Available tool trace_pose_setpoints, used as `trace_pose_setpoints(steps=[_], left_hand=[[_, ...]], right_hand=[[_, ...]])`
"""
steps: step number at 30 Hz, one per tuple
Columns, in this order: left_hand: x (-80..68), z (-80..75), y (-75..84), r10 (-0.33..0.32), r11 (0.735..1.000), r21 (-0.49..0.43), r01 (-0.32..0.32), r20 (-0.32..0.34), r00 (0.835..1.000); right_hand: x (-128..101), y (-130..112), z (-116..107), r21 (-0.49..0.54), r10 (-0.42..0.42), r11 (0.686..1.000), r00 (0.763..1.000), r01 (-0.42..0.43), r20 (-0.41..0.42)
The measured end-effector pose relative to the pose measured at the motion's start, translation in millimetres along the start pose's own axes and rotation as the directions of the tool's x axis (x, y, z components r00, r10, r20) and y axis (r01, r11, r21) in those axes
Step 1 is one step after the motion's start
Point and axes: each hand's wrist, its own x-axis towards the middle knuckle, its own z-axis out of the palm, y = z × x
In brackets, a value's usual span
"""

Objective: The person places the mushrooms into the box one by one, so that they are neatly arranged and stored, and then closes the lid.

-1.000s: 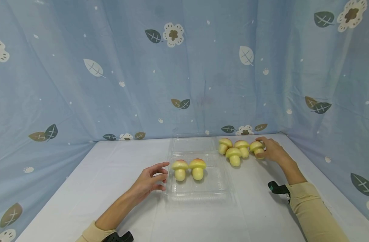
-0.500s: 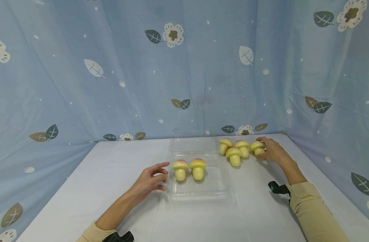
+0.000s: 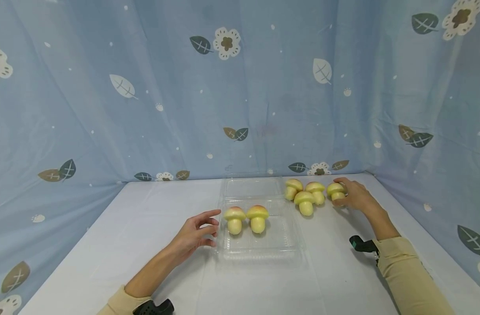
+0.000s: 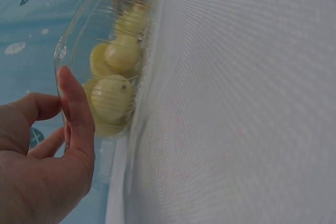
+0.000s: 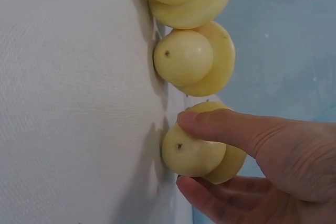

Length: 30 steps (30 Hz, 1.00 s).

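Note:
My right hand [image 3: 355, 195] pinches a yellow toy mushroom [image 5: 193, 149] at the right end of a small group, thumb on its stem and fingers on the opposite side. It appears to stand on the table. My left hand [image 3: 194, 234] touches the left edge of a clear plastic container [image 3: 277, 245], fingertips along its wall. Inside the container, side by side, stand two toy mushrooms, the left one [image 3: 234, 221] and the right one [image 3: 258, 219], with reddish cap tops. Seen through the plastic in the left wrist view, the mushrooms [image 4: 112, 98] are partly blurred.
Three more toy mushrooms stand close together right of the container: a rear left one [image 3: 293, 189], a middle one [image 3: 318, 194] and a front one [image 3: 304, 203]. The container's open lid [image 3: 252, 188] lies behind it. A blue patterned curtain [image 3: 177, 87] borders the white table [image 3: 145, 218].

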Motion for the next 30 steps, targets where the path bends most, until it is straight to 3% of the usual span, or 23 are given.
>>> trace_pose_setpoints(steps=[11, 30], left_hand=[[0.1, -1.1, -1.4, 0.006, 1.000, 0.010, -0.006, 0.008, 1.000], [0.0, -0.8, -0.2, 0.008, 1.000, 0.003, -0.008, 0.015, 1.000]], right_hand=[[-3.6, -8.9, -9.2, -0.007, 0.032, 0.999, 0.999, -0.032, -0.013], [-8.3, -29.6, -25.5, -0.007, -0.064, 0.998, 0.994, 0.064, -0.093]])
